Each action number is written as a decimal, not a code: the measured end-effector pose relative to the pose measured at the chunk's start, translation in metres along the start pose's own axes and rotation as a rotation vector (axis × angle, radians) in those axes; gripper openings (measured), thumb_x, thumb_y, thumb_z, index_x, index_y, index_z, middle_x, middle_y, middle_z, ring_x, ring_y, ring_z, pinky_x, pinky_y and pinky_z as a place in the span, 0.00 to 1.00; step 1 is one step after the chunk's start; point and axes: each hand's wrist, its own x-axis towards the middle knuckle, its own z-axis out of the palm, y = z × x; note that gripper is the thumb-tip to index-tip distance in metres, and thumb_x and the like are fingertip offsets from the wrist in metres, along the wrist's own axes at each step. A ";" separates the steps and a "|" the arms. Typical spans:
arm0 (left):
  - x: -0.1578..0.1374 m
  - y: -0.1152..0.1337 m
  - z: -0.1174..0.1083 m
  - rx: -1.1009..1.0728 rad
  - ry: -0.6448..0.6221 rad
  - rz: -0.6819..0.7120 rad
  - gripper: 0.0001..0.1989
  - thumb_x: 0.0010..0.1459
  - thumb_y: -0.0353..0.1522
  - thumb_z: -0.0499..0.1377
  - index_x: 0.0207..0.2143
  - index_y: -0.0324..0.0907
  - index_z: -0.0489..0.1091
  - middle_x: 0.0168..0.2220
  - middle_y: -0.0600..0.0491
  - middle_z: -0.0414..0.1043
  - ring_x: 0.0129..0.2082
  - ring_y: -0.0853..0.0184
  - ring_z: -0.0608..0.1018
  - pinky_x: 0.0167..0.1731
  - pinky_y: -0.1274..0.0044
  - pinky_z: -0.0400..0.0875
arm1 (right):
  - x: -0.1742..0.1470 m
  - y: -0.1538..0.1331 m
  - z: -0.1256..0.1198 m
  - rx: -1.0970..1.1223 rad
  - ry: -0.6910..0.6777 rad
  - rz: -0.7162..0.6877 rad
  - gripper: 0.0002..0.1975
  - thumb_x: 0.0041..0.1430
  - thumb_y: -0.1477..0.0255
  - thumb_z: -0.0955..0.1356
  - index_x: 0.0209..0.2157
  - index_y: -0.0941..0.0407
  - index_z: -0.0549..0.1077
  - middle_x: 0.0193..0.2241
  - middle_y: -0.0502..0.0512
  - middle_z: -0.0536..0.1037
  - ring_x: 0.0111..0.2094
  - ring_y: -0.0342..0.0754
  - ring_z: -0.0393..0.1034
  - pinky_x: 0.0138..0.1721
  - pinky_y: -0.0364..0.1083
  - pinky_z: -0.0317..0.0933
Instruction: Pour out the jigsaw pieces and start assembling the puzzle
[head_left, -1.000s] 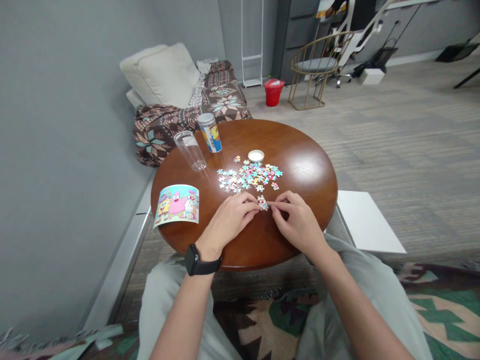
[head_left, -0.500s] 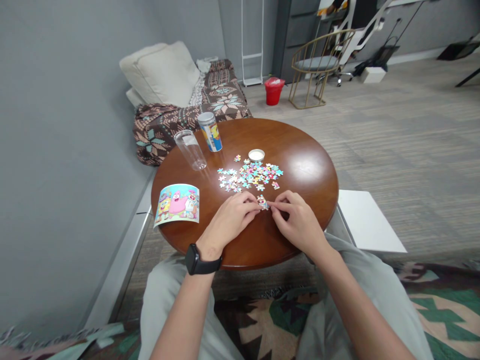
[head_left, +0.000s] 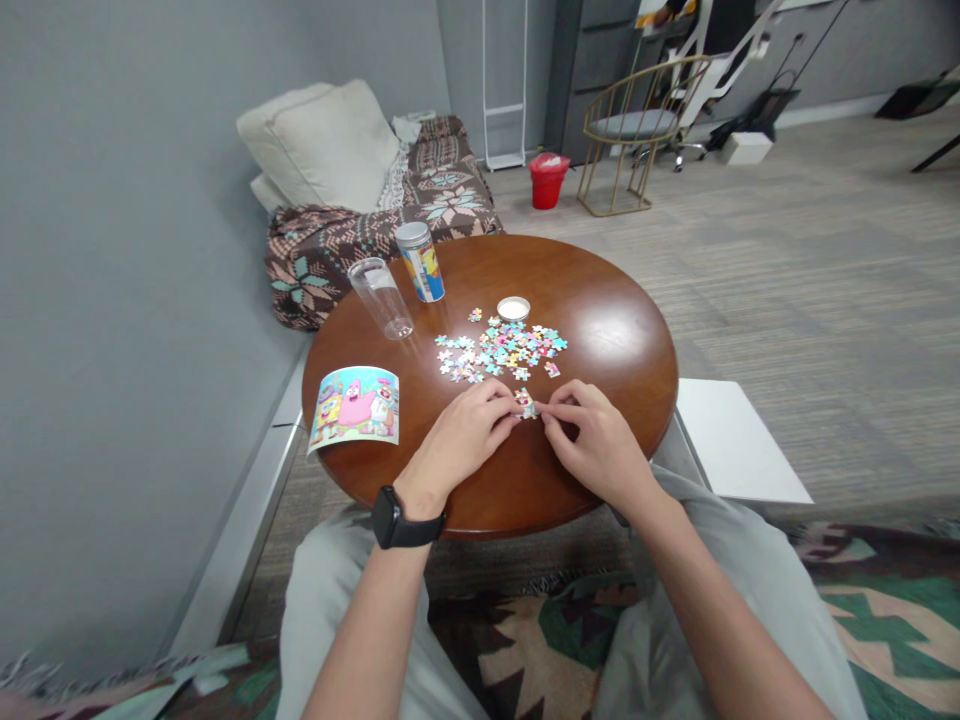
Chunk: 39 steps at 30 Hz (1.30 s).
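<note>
A small cluster of joined jigsaw puzzle pieces [head_left: 526,403] lies on the round wooden table [head_left: 480,500], between my two hands. My left hand [head_left: 476,425], with a black watch on the wrist, is closed with its fingertips at the cluster's left side. From the right, my right hand [head_left: 592,435] pinches at the opposite edge of the cluster. Just beyond them spreads a pile of loose puzzle pieces [head_left: 517,345], and one single piece [head_left: 552,369] sits apart near my right fingers. A curved picture sheet [head_left: 356,405] with cartoon figures rests at the table's left.
Behind the pile are a round metal lid [head_left: 514,309], a clear plastic cylinder [head_left: 382,300] and a printed can [head_left: 421,265]. A patterned couch [head_left: 450,205] stands past the table, with a red bin [head_left: 548,182] and a gold-framed chair [head_left: 634,125] farther off.
Almost nothing differs. Both hands stay at the joined pieces, and the view has shifted very slightly.
</note>
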 end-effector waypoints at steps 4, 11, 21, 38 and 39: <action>0.000 -0.001 0.002 0.003 0.010 -0.013 0.09 0.64 0.25 0.54 0.41 0.42 0.73 0.42 0.50 0.73 0.44 0.64 0.76 0.49 0.69 0.73 | 0.000 0.000 -0.001 0.011 -0.017 -0.024 0.13 0.64 0.75 0.63 0.35 0.55 0.81 0.35 0.58 0.75 0.39 0.52 0.69 0.43 0.52 0.66; -0.003 0.002 0.002 0.084 0.054 -0.058 0.12 0.63 0.26 0.55 0.48 0.41 0.69 0.47 0.47 0.70 0.49 0.61 0.73 0.53 0.66 0.71 | -0.001 -0.001 -0.001 0.050 -0.004 -0.031 0.10 0.63 0.75 0.64 0.39 0.55 0.79 0.38 0.58 0.75 0.42 0.53 0.70 0.47 0.54 0.66; -0.002 -0.001 0.001 0.074 0.008 0.003 0.13 0.65 0.27 0.55 0.48 0.44 0.75 0.55 0.50 0.76 0.58 0.62 0.74 0.60 0.64 0.66 | -0.002 0.002 0.002 0.026 -0.035 -0.120 0.15 0.61 0.75 0.66 0.49 0.53 0.77 0.54 0.58 0.77 0.59 0.57 0.67 0.59 0.61 0.62; -0.002 -0.007 0.008 0.102 0.002 0.000 0.16 0.65 0.27 0.55 0.53 0.44 0.75 0.58 0.52 0.74 0.63 0.62 0.70 0.65 0.63 0.64 | -0.002 0.005 0.005 -0.013 -0.043 -0.111 0.17 0.63 0.74 0.65 0.52 0.55 0.77 0.54 0.59 0.78 0.61 0.58 0.67 0.61 0.62 0.62; -0.002 -0.008 0.008 0.102 0.002 0.003 0.17 0.65 0.27 0.55 0.53 0.44 0.74 0.58 0.52 0.74 0.64 0.62 0.70 0.65 0.63 0.64 | -0.002 0.005 0.005 -0.011 -0.042 -0.108 0.17 0.63 0.74 0.65 0.52 0.55 0.77 0.54 0.59 0.78 0.62 0.58 0.67 0.61 0.62 0.62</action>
